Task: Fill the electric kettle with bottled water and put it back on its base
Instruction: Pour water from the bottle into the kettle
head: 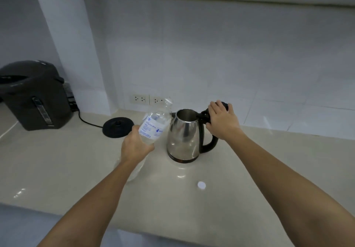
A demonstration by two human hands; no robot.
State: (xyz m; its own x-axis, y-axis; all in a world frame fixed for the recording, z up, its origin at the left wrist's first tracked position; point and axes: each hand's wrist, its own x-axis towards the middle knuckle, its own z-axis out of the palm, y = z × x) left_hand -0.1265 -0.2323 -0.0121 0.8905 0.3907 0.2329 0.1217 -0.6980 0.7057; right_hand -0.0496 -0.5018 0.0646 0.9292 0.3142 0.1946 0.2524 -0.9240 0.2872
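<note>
A steel electric kettle (183, 135) with a black handle stands on the counter, off its base, its lid swung open to the right. My right hand (222, 121) rests on the open lid (223, 105) at the top of the handle. My left hand (135, 145) grips a clear plastic water bottle (155, 123) by its lower part. The bottle is tilted, its uncapped neck pointing up and right, just left of the kettle's mouth. The round black base (117, 127) lies to the left of the bottle. A white bottle cap (201, 185) lies on the counter in front of the kettle.
A dark thermo pot (34, 97) stands at the far left, with a black cord (87, 122) running to the base. Wall sockets (148, 99) sit behind the bottle. The beige counter (57, 160) ends at a front edge near me.
</note>
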